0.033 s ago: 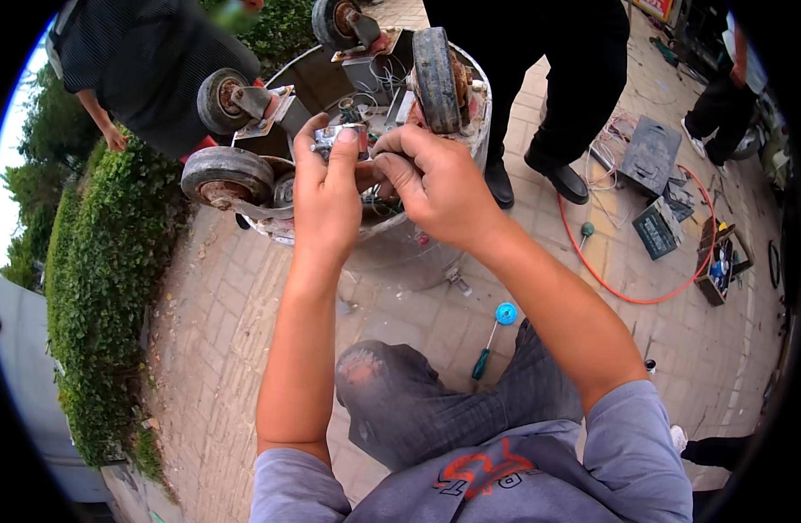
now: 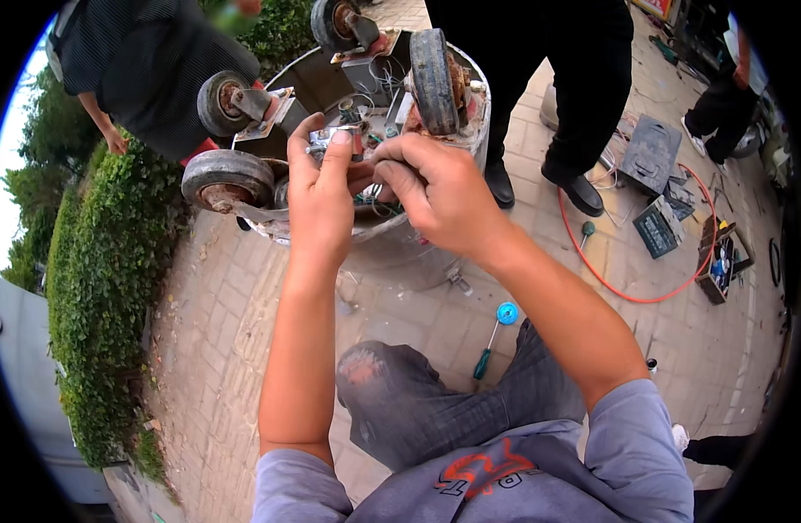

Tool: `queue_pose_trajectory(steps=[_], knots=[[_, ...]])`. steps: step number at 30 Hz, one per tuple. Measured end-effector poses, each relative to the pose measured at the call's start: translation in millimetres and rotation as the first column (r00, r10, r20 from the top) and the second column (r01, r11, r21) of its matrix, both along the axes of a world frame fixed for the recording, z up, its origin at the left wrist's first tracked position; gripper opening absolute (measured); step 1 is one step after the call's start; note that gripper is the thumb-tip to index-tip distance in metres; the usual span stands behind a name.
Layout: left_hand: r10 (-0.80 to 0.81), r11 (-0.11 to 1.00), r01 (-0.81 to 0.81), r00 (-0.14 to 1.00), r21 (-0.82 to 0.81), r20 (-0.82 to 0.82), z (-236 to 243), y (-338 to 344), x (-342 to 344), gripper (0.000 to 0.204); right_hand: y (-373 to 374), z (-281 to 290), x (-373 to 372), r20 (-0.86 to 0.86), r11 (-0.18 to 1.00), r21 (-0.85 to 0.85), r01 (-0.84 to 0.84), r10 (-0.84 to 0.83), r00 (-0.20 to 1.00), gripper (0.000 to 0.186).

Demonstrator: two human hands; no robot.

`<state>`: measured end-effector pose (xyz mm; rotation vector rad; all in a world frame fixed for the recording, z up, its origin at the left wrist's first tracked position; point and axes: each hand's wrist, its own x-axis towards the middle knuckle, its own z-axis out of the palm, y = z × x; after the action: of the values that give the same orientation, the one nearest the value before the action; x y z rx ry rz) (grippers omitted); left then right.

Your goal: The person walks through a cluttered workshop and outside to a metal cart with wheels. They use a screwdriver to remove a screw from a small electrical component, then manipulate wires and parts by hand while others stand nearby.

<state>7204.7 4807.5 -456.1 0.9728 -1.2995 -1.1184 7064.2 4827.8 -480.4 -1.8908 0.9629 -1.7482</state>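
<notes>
Wires (image 2: 376, 193) from the upturned wheeled drum (image 2: 331, 113) sit pinched between both hands — left hand (image 2: 320, 196) steadying a small metal part (image 2: 332, 138), right hand (image 2: 435, 196) closed on the strands — held up close for fine work.

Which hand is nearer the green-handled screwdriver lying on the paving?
Right. The right hand is above the green-handled screwdriver, slightly left of it; the left hand is farther left, at the metal drum.

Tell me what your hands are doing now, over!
Left hand pinches a small silvery part. Right hand grips thin wires beside it. Both over the upturned wheeled metal drum. Nothing blocking.
</notes>
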Motion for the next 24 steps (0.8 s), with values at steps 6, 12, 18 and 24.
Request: queue_pose_trajectory(steps=[6,12,18,24], knots=[[-0.05,0.998,0.042,0.986,-0.052,-0.158,-6.6,-0.7,1.7,0.047,76.6,-25.1,-60.2,0.099,0.981,0.153,0.115,-0.131,0.986,0.018],[-0.036,0.994,0.017,0.985,-0.112,-0.167,-8.8,3.5,0.5,0.045,142.6,-122.6,-150.0,-0.222,0.669,0.662,0.337,-0.254,0.941,0.023],[-0.099,0.991,0.077,0.973,-0.112,-0.208,-9.1,4.5,1.7,0.045,135.1,-97.0,-133.1,-0.554,0.809,0.285,0.514,-0.298,0.777,0.025],[-0.181,0.983,0.164,0.936,-0.083,-0.3,-6.1,3.3,8.4,0.046,94.0,-13.9,-72.9,-0.315,0.955,0.151,0.254,-0.197,0.928,0.023]])
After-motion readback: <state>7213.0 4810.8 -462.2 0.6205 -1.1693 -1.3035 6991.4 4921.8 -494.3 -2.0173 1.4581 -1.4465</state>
